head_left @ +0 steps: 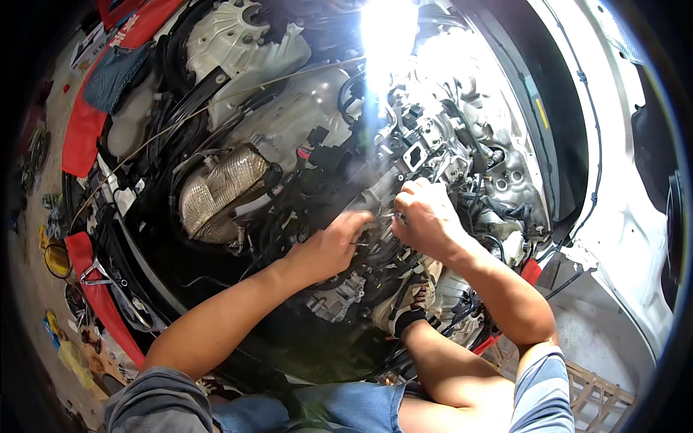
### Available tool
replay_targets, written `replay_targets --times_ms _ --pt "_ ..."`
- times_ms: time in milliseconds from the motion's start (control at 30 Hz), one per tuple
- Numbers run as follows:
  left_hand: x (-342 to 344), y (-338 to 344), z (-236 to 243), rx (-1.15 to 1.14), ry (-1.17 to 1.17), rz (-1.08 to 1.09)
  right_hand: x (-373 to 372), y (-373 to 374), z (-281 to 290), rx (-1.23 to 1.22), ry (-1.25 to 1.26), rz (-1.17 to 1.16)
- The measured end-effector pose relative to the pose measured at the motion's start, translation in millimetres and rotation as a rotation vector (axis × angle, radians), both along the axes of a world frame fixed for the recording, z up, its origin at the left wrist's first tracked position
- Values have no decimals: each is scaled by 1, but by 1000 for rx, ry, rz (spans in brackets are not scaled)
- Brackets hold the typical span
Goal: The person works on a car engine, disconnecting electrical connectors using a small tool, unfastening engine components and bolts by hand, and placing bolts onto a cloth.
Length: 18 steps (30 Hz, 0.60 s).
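Both of my hands are over the middle of an open car engine bay, close together at the engine [382, 191]. My left hand [339, 242] is closed, its thumb and fingers curled in toward the metal parts; what it grips is too small to tell. Just to its right, my right hand [429, 220] is closed too, fingers bent in a pinch around something small and shiny that I cannot make out. Beyond the right hand lies a metal flange with a rectangular opening [413, 156]. A silvery heat shield [224, 187] sits to the left of my hands.
A bright lamp [390, 43] glares at the far side. My shoe [404, 307] rests among the engine parts at the near right. Red covers [86, 137] lie along the left edge, with a denim cloth [115, 76] on top. Tools [108, 278] lie at the left.
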<state>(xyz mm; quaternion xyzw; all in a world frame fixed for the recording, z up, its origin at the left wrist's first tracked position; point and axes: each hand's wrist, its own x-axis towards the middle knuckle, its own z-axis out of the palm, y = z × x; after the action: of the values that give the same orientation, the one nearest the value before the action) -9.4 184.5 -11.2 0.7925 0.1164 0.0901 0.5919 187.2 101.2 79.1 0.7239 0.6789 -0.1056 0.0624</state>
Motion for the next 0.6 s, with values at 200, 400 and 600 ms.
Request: replay_targets --times_ms 200,400,600 --pt "6 10 17 -265 -115 107 -9 14 19 -76 599 40" --pt "-9 17 29 -512 133 19 -5 13 15 -334 964 -177" --pt "-30 17 12 -708 120 -54 -24 13 -16 -164 655 -124"
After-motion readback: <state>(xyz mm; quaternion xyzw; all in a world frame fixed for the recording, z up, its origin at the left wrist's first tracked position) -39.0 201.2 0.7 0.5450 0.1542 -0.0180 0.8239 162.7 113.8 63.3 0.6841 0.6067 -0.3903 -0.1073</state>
